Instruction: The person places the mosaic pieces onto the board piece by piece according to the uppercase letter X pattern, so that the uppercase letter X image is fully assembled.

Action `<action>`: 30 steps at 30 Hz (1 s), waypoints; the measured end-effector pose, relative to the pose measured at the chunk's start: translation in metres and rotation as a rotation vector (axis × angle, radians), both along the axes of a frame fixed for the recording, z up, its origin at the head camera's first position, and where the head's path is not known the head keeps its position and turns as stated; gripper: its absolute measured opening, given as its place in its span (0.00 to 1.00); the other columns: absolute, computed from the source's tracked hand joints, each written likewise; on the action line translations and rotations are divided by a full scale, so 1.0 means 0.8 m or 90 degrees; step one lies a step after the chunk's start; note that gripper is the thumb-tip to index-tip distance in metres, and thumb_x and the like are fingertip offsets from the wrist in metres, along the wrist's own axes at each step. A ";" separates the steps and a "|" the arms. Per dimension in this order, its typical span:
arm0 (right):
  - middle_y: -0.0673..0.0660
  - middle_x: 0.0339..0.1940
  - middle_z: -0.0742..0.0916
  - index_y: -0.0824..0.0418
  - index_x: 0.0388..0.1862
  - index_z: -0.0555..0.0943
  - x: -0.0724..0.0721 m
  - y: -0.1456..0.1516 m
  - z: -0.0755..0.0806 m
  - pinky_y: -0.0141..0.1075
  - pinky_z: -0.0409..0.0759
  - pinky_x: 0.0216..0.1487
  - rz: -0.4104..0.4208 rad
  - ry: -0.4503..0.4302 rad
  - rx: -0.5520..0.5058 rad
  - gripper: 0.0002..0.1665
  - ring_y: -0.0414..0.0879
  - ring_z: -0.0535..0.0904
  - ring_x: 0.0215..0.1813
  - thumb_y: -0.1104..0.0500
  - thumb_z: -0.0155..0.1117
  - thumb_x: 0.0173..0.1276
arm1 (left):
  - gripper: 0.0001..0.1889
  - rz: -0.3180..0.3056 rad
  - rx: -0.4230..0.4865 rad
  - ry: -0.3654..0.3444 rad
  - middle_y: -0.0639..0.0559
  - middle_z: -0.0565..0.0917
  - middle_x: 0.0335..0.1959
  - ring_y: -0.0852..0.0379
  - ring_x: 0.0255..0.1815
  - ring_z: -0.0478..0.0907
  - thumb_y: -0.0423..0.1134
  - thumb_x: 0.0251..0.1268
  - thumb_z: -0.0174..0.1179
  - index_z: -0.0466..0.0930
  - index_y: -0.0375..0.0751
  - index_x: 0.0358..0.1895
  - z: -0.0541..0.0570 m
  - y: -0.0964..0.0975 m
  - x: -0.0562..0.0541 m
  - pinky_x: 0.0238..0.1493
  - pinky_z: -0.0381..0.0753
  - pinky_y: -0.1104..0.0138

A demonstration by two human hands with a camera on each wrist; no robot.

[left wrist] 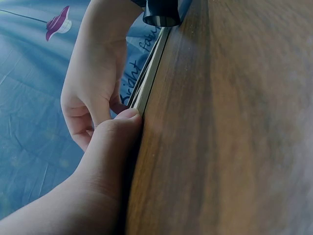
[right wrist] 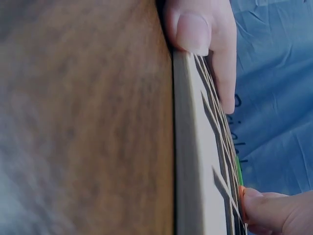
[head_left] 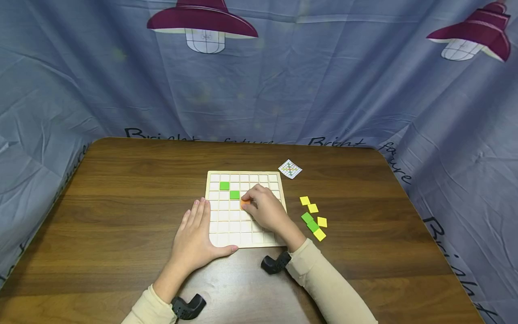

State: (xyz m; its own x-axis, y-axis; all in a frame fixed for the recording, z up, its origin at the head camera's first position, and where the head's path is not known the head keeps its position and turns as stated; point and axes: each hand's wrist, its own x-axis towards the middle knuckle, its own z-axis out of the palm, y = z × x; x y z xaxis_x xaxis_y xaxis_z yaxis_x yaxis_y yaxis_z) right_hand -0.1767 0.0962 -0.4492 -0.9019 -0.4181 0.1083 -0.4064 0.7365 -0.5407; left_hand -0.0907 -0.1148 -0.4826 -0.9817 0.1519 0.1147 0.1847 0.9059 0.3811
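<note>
A pale wooden grid board [head_left: 220,226] lies on the table, with white squares between raised lines. Two green square tiles [head_left: 234,195] sit in its upper left part, one diagonally below the other. My right hand [head_left: 268,210] pinches an orange tile [head_left: 244,204] between thumb and fingers, at the cell diagonally below the lower green one. The right wrist view shows this orange tile right at the board's surface. My left hand [head_left: 194,240] rests with straight fingers along the board's left side, its thumb [right wrist: 193,33] against the front edge.
Right of the board lie several loose yellow tiles [head_left: 319,235] and two green tiles [head_left: 307,218]. A small card with a coloured grid pattern [head_left: 290,168] lies beyond the board's far right corner. A blue curtain [head_left: 283,90] hangs behind the brown wooden table [head_left: 121,216].
</note>
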 end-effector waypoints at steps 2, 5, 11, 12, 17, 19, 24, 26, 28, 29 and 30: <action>0.49 0.44 0.84 0.54 0.43 0.87 0.002 -0.001 0.001 0.37 0.78 0.46 0.003 0.012 0.025 0.08 0.45 0.78 0.46 0.53 0.68 0.68 | 0.75 0.001 0.001 0.000 0.34 0.51 0.80 0.41 0.82 0.47 0.83 0.34 0.62 0.48 0.28 0.78 0.001 0.000 0.000 0.80 0.50 0.49; 0.49 0.43 0.83 0.54 0.44 0.89 0.005 0.001 0.003 0.37 0.78 0.44 0.023 0.052 0.067 0.09 0.47 0.77 0.45 0.54 0.69 0.67 | 0.75 0.001 -0.001 -0.006 0.35 0.50 0.80 0.41 0.82 0.46 0.83 0.35 0.61 0.47 0.28 0.78 0.001 -0.001 0.000 0.80 0.49 0.49; 0.46 0.42 0.82 0.50 0.50 0.87 0.014 0.025 0.009 0.36 0.75 0.41 0.024 0.063 0.091 0.12 0.44 0.75 0.44 0.55 0.68 0.68 | 0.74 -0.001 -0.001 -0.005 0.34 0.50 0.80 0.41 0.82 0.47 0.83 0.35 0.61 0.48 0.28 0.78 0.000 -0.001 0.001 0.80 0.50 0.49; 0.46 0.42 0.83 0.50 0.51 0.87 0.016 0.033 0.011 0.36 0.75 0.42 0.012 0.056 0.088 0.13 0.44 0.76 0.44 0.54 0.68 0.68 | 0.74 -0.002 0.000 -0.004 0.34 0.50 0.80 0.41 0.82 0.47 0.83 0.35 0.61 0.48 0.28 0.77 0.001 -0.001 0.001 0.80 0.50 0.49; 0.47 0.39 0.85 0.52 0.49 0.86 0.028 0.082 0.017 0.39 0.76 0.41 -0.066 0.061 0.096 0.13 0.46 0.76 0.44 0.52 0.70 0.66 | 0.75 -0.002 0.004 -0.010 0.35 0.49 0.81 0.41 0.83 0.46 0.83 0.35 0.61 0.47 0.28 0.78 0.001 -0.001 0.001 0.81 0.49 0.49; 0.48 0.38 0.85 0.53 0.47 0.86 0.033 0.105 0.019 0.41 0.77 0.39 -0.093 0.072 0.116 0.14 0.46 0.76 0.42 0.51 0.71 0.65 | 0.75 -0.001 0.003 -0.011 0.35 0.49 0.81 0.41 0.83 0.45 0.84 0.35 0.61 0.46 0.29 0.78 0.000 -0.001 0.001 0.81 0.48 0.49; 0.51 0.36 0.86 0.55 0.43 0.86 0.045 0.151 0.022 0.44 0.78 0.37 -0.147 0.092 0.190 0.17 0.50 0.77 0.40 0.46 0.73 0.61 | 0.75 0.000 0.005 -0.017 0.36 0.48 0.81 0.42 0.83 0.44 0.84 0.35 0.60 0.45 0.29 0.78 0.001 -0.001 0.001 0.81 0.48 0.50; 0.51 0.34 0.85 0.55 0.40 0.86 0.049 0.163 0.023 0.43 0.77 0.34 -0.161 0.087 0.220 0.19 0.50 0.76 0.38 0.44 0.74 0.59 | 0.75 0.001 0.006 -0.020 0.36 0.47 0.81 0.42 0.83 0.43 0.84 0.35 0.60 0.45 0.29 0.78 0.001 -0.001 0.001 0.81 0.47 0.50; 0.50 0.32 0.85 0.55 0.38 0.86 0.052 0.171 0.024 0.43 0.76 0.33 -0.170 0.079 0.241 0.20 0.50 0.76 0.37 0.42 0.75 0.58 | 0.75 0.000 0.006 -0.021 0.37 0.47 0.81 0.42 0.83 0.43 0.85 0.35 0.60 0.45 0.29 0.78 0.001 -0.001 0.001 0.81 0.47 0.50; 0.50 0.32 0.85 0.56 0.37 0.85 0.053 0.174 0.024 0.43 0.76 0.32 -0.170 0.075 0.247 0.20 0.51 0.76 0.37 0.42 0.75 0.57 | 0.75 0.000 0.005 -0.020 0.36 0.47 0.81 0.42 0.83 0.43 0.85 0.35 0.60 0.45 0.29 0.78 0.001 -0.001 0.001 0.81 0.47 0.50; 0.50 0.32 0.85 0.55 0.37 0.85 0.054 0.176 0.025 0.43 0.76 0.31 -0.173 0.070 0.253 0.20 0.51 0.76 0.37 0.42 0.75 0.57 | 0.75 0.000 0.005 -0.019 0.36 0.47 0.81 0.42 0.83 0.44 0.85 0.35 0.60 0.45 0.29 0.78 0.001 -0.001 0.001 0.81 0.47 0.50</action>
State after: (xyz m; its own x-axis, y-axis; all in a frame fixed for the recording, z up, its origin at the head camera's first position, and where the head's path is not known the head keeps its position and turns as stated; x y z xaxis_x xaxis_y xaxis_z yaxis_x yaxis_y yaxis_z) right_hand -0.1338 0.2366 -0.4295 -0.9761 -0.1982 0.0891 -0.2105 0.9641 -0.1618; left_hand -0.0899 -0.1156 -0.4820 -0.9848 0.1510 0.0861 0.1728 0.9031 0.3931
